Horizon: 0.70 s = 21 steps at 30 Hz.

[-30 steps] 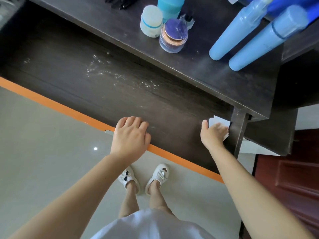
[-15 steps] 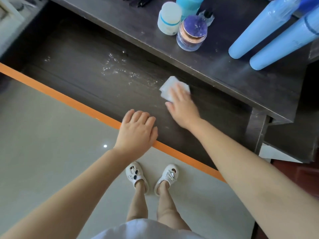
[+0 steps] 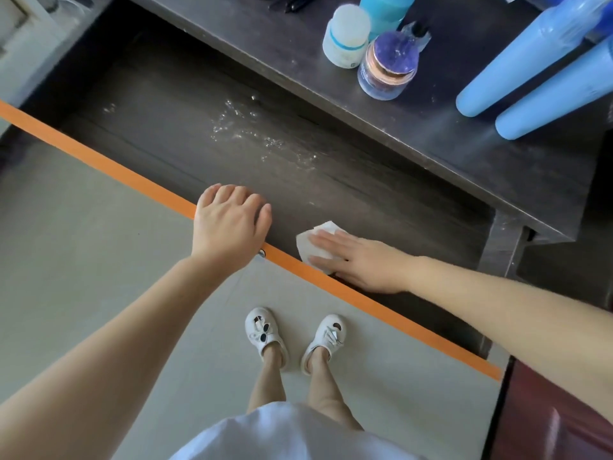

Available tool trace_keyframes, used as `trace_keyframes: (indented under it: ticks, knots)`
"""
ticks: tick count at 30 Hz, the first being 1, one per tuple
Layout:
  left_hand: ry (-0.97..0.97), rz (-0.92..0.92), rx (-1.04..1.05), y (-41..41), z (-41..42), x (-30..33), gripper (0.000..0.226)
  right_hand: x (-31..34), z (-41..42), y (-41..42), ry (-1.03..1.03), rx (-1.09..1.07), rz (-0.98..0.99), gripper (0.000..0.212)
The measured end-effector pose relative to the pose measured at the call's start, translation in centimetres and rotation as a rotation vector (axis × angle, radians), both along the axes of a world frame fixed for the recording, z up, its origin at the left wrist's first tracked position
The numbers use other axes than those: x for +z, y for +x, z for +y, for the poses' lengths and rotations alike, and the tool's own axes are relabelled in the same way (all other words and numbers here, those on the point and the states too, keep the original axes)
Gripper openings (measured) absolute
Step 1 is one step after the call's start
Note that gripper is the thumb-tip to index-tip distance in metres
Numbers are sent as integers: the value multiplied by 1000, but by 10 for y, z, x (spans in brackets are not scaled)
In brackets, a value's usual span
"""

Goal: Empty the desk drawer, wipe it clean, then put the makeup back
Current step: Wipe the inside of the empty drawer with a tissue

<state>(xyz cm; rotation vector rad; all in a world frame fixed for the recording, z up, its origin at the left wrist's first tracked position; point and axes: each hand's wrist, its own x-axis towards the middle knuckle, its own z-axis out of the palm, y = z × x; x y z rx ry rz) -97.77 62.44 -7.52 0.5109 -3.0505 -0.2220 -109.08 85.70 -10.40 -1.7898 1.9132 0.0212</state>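
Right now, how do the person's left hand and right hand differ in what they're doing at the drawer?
The left hand is curled over the drawer's orange front edge, gripping it; the right hand lies flat, fingers extended, inside the drawer. The left hand holds no cloth; the right hand presses a white wipe against the drawer floor. Both are bare and work on the same emptied drawer, near its front.

Soft, even daylight is filling the scene. Beyond the left hand [image 3: 229, 227], wet streaks are glinting white on the dark wood-grain drawer floor [image 3: 185, 127]. Behind the hands, the pale glossy floor tiles [image 3: 83, 260] are giving back a dull sheen. The wide lens is bending the orange drawer-front edge [image 3: 99, 157], and the far corners are going slightly soft.
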Motion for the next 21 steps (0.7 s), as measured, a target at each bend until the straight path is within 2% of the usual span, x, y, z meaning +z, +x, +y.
trace_keyframes:
  ticks: [3,5,7,9,12,15,17,19,21]
  knots:
    - [-10,14,11,-1,1,-1,45,4,62,-20,44,165,168,49]
    - [-20,33,29,-2,2,-2,44,11,99,-22,102,163,215,53]
    - [-9,35,33,-2,3,-3,44,13,96,-16,121,128,219,57]
    - [1,30,23,0,4,-2,42,1,56,-14,53,131,228,54]
    - [-6,18,0,1,2,-5,40,-12,-54,-11,-96,62,209,48]
    - [10,22,-27,0,-1,-3,39,-11,-127,-12,-44,-54,168,49]
    - [83,-8,-36,-1,-4,2,45,-12,-115,-14,-23,-90,231,51]
    - [159,-54,-10,-3,-17,8,54,-13,-65,-13,18,-159,226,53]
    - [150,-44,36,-5,-39,8,58,-9,-3,-12,41,-264,205,54]
